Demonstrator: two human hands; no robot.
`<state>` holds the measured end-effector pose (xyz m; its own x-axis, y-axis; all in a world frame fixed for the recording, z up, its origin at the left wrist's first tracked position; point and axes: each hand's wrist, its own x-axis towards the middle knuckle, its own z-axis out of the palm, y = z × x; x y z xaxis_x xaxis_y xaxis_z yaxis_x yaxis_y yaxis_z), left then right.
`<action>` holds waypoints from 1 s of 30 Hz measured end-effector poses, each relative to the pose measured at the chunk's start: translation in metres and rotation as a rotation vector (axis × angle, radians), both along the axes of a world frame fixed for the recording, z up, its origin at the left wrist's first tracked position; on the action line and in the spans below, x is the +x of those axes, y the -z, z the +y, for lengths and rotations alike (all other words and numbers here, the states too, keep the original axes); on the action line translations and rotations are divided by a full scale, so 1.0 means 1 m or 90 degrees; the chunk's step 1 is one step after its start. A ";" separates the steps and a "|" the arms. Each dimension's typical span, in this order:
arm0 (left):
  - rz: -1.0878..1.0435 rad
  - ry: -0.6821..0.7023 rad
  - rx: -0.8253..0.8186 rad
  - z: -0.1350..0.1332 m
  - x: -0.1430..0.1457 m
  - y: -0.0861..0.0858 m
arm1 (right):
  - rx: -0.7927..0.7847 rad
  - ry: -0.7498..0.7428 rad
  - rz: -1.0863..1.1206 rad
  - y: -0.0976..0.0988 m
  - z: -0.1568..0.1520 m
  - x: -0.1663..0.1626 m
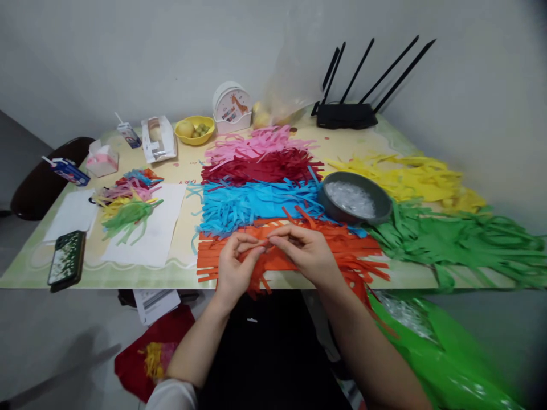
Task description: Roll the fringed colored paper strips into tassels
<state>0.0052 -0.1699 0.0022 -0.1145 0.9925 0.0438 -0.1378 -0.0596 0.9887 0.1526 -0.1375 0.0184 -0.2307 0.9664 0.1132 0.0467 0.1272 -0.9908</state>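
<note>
My left hand (237, 262) and my right hand (305, 250) meet at the fingertips above the orange fringed paper (277, 262) at the table's front edge. Both are closed in a pinch; whatever lies between the fingers is too small to make out. Loose orange strips hang below the hands over the edge. Behind the orange stack lie blue fringed paper (273, 196), dark red fringed paper (265, 168) and pink fringed paper (260, 145). A grey bowl (384, 210) of clear small pieces stands right of the blue stack, partly on it.
Green fringed paper (453, 236) and yellow fringed paper (427, 179) spread over the right side. Colourful tassels (132, 213) lie on white paper at left, near a phone (66, 259). A yellow fruit bowl (209, 136) and a black router (346, 115) stand at the back.
</note>
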 end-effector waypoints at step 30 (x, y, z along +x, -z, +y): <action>0.886 -0.250 0.084 0.048 -0.293 0.006 | 0.106 0.036 -0.248 0.030 0.024 0.018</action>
<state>-0.2882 -0.1222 -0.0039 -0.1616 0.8878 0.4309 0.9563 0.0332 0.2904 0.1701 -0.1135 -0.0118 -0.2334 0.9549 0.1835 0.4250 0.2699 -0.8640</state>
